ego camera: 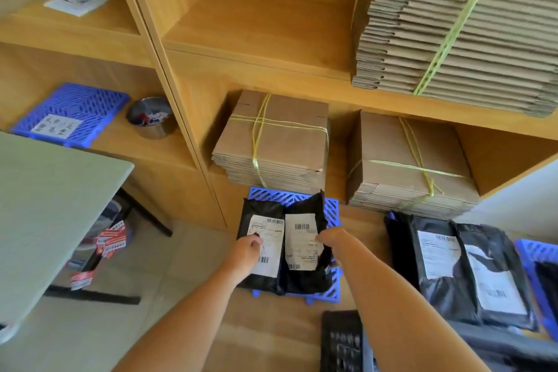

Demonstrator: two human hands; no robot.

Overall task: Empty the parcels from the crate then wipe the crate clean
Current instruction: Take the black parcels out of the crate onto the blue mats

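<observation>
Two black parcels with white shipping labels lie side by side over a blue slatted crate (331, 208) on the floor. My left hand (246, 251) grips the left parcel (259, 275) at its label. My right hand (330, 239) pinches the right parcel (305, 278), whose top edge stands crumpled. To the right, several more black parcels (459, 266) lie in a stack over another blue crate (534, 254).
Wooden shelving rises behind, with tied bundles of flat cardboard (271, 145), a steel cup (151, 118) and a folded blue crate (72, 113). A grey-green table (45, 205) stands at the left. A dark crate (341, 341) sits at the bottom edge.
</observation>
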